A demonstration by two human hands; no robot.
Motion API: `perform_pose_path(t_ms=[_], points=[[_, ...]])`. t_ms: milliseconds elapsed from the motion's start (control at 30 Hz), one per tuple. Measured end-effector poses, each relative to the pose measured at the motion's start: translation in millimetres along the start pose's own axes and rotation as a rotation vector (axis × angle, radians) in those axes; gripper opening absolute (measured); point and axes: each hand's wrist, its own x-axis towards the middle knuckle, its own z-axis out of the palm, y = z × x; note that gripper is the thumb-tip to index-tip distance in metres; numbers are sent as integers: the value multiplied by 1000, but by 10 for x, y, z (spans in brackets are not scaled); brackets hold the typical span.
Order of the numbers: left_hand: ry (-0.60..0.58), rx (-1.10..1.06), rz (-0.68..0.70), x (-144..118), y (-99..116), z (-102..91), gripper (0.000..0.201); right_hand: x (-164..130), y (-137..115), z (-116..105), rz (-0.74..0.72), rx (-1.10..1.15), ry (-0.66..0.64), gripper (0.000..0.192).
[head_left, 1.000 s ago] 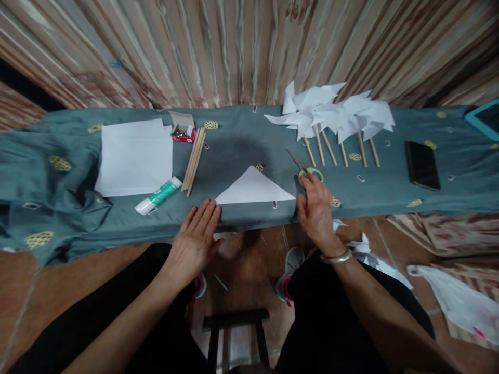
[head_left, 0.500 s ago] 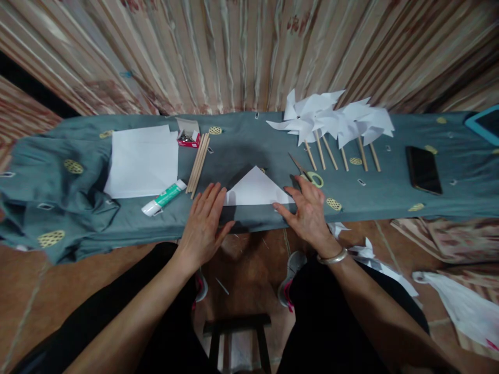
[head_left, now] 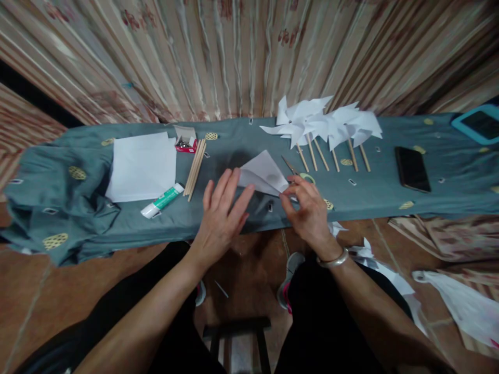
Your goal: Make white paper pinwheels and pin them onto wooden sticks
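Grip: my R hand (head_left: 310, 208) pinches folded paper (head_left: 267, 169) at its R corner, near front of surface (head_left: 230, 137); L hand (head_left: 222, 215) spread loosely at L end, contact unclear. Uneven hold may skew fold. Scissors (head_left: 292, 168) just past R hand: poss. snag.
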Motion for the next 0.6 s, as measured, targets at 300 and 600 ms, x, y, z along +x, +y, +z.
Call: perform_pose_path(t_ms=[300,600], points=[[-81,-2,116,53,33,149,32,-263,-221,91,-290,-149,-195,20],[-109,-122,149,-71,-110,190,23,-126,-15,-41,-373,-117,-383,40]])
